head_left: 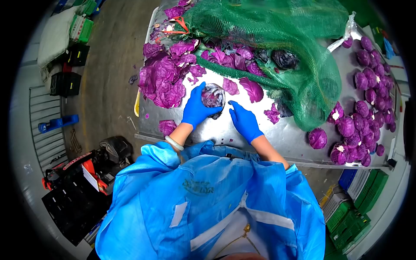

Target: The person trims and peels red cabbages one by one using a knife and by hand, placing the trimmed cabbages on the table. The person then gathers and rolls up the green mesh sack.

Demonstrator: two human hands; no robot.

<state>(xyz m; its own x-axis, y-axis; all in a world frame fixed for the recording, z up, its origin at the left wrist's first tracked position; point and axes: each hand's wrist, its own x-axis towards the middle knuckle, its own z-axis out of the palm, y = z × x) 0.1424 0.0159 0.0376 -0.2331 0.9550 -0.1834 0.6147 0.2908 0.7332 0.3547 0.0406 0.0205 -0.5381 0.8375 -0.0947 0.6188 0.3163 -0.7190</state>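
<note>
Your left hand [200, 106] gripped a dark cabbage [213, 96] on the counter [203, 130], while your right hand [242, 119], loosely open, hovered just beside it.

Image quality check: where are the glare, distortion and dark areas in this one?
Head view: white glare on the table around the left hand, washing out the metal. Head view: strong fisheye curvature, with black corners. Head view: the cabbage is dark against that glare; the crates at left are dim; the coat print is illegible.
</note>
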